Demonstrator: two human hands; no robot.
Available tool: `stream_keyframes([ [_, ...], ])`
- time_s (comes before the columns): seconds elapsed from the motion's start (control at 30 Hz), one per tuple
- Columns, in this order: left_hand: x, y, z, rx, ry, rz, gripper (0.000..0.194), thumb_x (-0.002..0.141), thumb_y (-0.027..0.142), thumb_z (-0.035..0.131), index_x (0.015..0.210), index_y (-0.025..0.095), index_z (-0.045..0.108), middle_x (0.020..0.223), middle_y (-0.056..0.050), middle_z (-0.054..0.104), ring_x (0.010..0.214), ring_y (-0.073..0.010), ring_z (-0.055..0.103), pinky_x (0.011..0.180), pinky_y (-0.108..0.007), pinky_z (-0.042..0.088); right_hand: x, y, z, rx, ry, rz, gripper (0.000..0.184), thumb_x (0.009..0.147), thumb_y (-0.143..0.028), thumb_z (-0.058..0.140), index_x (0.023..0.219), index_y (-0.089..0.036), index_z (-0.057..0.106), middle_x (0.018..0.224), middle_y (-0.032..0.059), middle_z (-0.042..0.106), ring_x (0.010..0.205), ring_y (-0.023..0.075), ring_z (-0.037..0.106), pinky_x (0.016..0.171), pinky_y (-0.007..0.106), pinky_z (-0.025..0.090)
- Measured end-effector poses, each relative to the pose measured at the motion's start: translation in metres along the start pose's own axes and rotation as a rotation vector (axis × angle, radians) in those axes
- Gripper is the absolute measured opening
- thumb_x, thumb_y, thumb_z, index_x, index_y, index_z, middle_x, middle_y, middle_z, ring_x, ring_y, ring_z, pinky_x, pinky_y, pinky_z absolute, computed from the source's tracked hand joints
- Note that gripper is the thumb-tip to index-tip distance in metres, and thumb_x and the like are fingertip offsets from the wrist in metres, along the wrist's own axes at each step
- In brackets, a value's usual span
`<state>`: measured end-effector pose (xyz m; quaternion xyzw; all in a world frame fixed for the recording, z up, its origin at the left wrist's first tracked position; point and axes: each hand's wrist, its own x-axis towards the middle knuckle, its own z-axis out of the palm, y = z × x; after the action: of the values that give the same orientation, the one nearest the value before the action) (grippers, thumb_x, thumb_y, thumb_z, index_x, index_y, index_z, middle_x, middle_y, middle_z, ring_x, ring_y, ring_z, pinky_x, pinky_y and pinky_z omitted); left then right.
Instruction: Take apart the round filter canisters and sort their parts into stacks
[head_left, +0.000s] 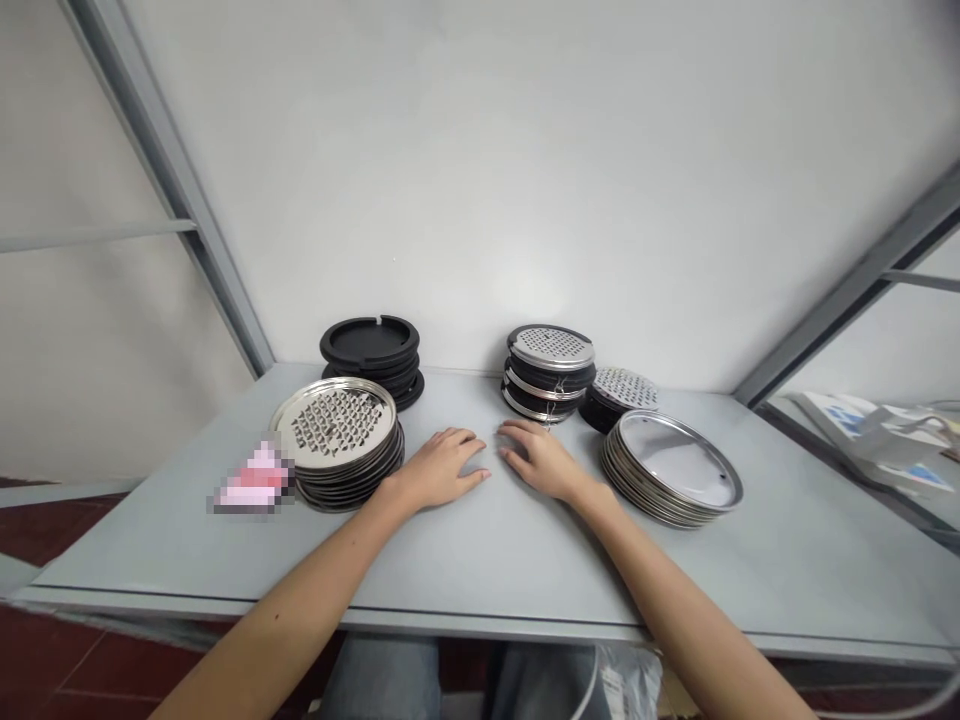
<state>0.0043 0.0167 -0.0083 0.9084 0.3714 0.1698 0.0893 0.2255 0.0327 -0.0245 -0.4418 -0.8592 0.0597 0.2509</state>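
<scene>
My left hand lies flat on the grey table, fingers stretched out, holding nothing. Just left of it is a stack of round metal grater discs with raised teeth. My right hand also rests on the tabletop with its fingers apart and nothing in them. Behind it stands a pile of grater discs set in black rings, with thin ties hanging from its side. To its right are a stack of smooth shiny metal discs and a lower grater disc pile.
Black plastic rings are stacked at the back left. A pixelated pink and white item lies at the left. A white wall closes off the back, between metal frame posts. Papers and a white box sit at the far right.
</scene>
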Motion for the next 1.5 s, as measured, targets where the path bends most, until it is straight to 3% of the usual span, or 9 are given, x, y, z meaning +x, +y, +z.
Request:
stream_keyframes([
  [0.43, -0.001, -0.002, 0.008, 0.047, -0.023, -0.122, 0.048, 0.09, 0.043, 0.051, 0.129, 0.016, 0.05, 0.141, -0.017, 0.04, 0.131, -0.0314, 0.036, 0.107, -0.045, 0.032, -0.005, 0.007, -0.002, 0.025, -0.061, -0.004, 0.036, 0.088, -0.032, 0.053, 0.118, -0.014, 0.062, 0.122, 0.0146, 0.061, 0.114, 0.0265, 0.057, 0.098, 0.041, 0.044],
  [0.67, -0.002, -0.007, 0.007, 0.043, -0.056, -0.092, 0.05, 0.091, 0.046, 0.049, 0.131, 0.017, 0.048, 0.138, -0.015, 0.044, 0.131, -0.0294, 0.037, 0.108, -0.043, 0.031, -0.006, 0.005, -0.002, 0.029, -0.027, 0.005, 0.034, 0.087, -0.031, 0.054, 0.117, -0.016, 0.063, 0.122, 0.0154, 0.06, 0.115, 0.0266, 0.056, 0.098, 0.042, 0.045],
  [0.93, -0.003, -0.009, 0.003, 0.025, -0.074, -0.085, 0.052, 0.091, 0.048, 0.047, 0.133, 0.016, 0.048, 0.14, -0.016, 0.043, 0.132, -0.0297, 0.036, 0.109, -0.042, 0.029, -0.005, -0.013, -0.019, 0.096, 0.311, -0.083, 0.033, 0.091, -0.026, 0.047, 0.122, -0.021, 0.056, 0.121, 0.0108, 0.06, 0.114, 0.0227, 0.055, 0.099, 0.041, 0.046],
  [1.03, -0.003, -0.008, 0.002, 0.033, -0.08, -0.084, 0.05, 0.091, 0.047, 0.047, 0.131, 0.017, 0.049, 0.139, -0.015, 0.044, 0.131, -0.0296, 0.037, 0.109, -0.042, 0.03, 0.002, -0.013, -0.043, -0.055, 0.502, -0.101, 0.043, 0.089, -0.027, 0.049, 0.132, -0.022, 0.046, 0.127, 0.0112, 0.056, 0.12, 0.0249, 0.051, 0.103, 0.044, 0.042],
  [1.13, -0.003, -0.007, 0.002, 0.047, -0.089, -0.097, 0.047, 0.092, 0.047, 0.046, 0.13, 0.019, 0.048, 0.14, -0.014, 0.043, 0.133, -0.0293, 0.035, 0.109, -0.043, 0.03, 0.021, -0.004, -0.073, -0.283, 0.591, 0.053, 0.053, 0.086, -0.033, 0.053, 0.136, -0.019, 0.043, 0.138, 0.015, 0.046, 0.128, 0.0312, 0.042, 0.107, 0.05, 0.035],
  [1.2, -0.003, -0.006, 0.002, 0.054, -0.098, -0.102, 0.048, 0.092, 0.046, 0.045, 0.131, 0.018, 0.048, 0.141, -0.015, 0.041, 0.134, -0.0295, 0.034, 0.109, -0.042, 0.03, 0.037, 0.006, -0.09, -0.364, 0.557, 0.178, 0.066, 0.082, -0.04, 0.057, 0.139, -0.015, 0.038, 0.144, 0.018, 0.038, 0.133, 0.035, 0.034, 0.107, 0.053, 0.032],
  [1.3, -0.003, -0.005, 0.002, 0.053, -0.108, -0.111, 0.049, 0.092, 0.044, 0.046, 0.131, 0.015, 0.047, 0.142, -0.017, 0.04, 0.134, -0.0304, 0.034, 0.11, -0.042, 0.029, 0.057, 0.021, -0.101, -0.401, 0.346, 0.273, 0.075, 0.081, -0.051, 0.056, 0.141, -0.011, 0.035, 0.148, 0.0187, 0.034, 0.138, 0.0348, 0.028, 0.11, 0.051, 0.029],
  [1.4, -0.004, -0.005, 0.001, 0.036, -0.112, -0.118, 0.049, 0.092, 0.044, 0.046, 0.131, 0.016, 0.047, 0.142, -0.017, 0.04, 0.134, -0.0303, 0.034, 0.11, -0.042, 0.028, 0.066, 0.031, -0.097, -0.403, 0.165, 0.329, 0.07, 0.084, -0.058, 0.048, 0.136, -0.012, 0.043, 0.144, 0.0171, 0.042, 0.135, 0.0324, 0.035, 0.111, 0.049, 0.027],
  [1.5, -0.004, -0.005, 0.001, 0.019, -0.102, -0.113, 0.048, 0.091, 0.044, 0.047, 0.13, 0.017, 0.048, 0.142, -0.016, 0.041, 0.134, -0.0302, 0.034, 0.11, -0.043, 0.028, 0.064, 0.033, -0.091, -0.428, 0.13, 0.299, 0.068, 0.08, -0.06, 0.053, 0.131, -0.016, 0.049, 0.138, 0.0146, 0.05, 0.13, 0.0335, 0.04, 0.108, 0.051, 0.028],
])
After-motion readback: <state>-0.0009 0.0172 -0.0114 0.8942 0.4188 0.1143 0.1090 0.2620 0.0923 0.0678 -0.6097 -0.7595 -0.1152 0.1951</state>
